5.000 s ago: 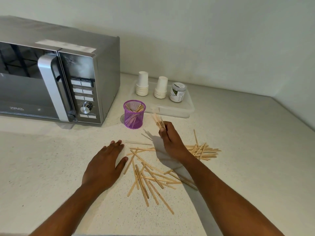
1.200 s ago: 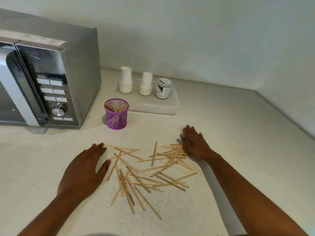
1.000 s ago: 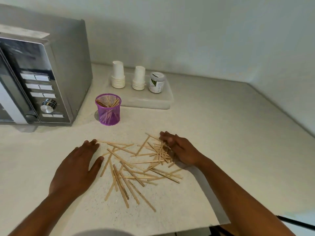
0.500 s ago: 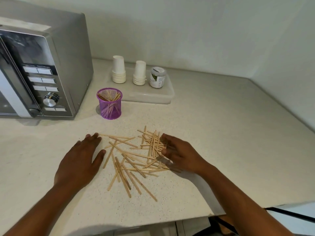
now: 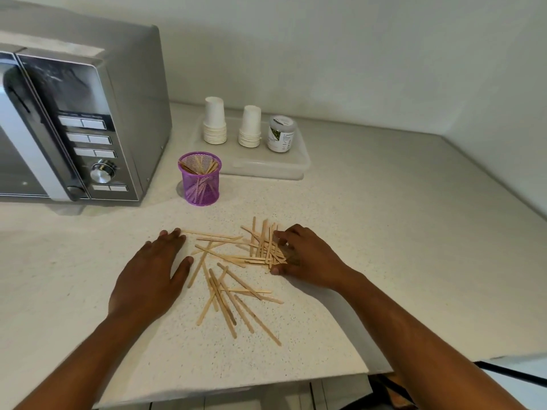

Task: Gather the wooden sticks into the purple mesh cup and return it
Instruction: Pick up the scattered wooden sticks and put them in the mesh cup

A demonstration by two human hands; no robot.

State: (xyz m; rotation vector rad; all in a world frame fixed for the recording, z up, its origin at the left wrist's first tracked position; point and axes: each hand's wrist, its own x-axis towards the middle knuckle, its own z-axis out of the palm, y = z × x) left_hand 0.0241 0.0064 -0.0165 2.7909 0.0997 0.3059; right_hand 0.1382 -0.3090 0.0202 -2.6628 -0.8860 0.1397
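Observation:
Several wooden sticks lie scattered on the pale speckled counter between my hands. The purple mesh cup stands upright beyond them, beside the microwave, with several sticks inside. My left hand lies flat on the counter, fingers straight, at the left edge of the pile. My right hand sits at the pile's right side, its fingers and thumb curled round a bunch of sticks that still rest on the counter.
A silver microwave fills the back left. Behind the cup a clear lidded box carries two stacks of white paper cups and a small jar. The counter's front edge runs close below my forearms.
My right hand has swept the sticks on the right leftward into a tighter bunch and curled round them. My left hand has stayed flat on the counter.

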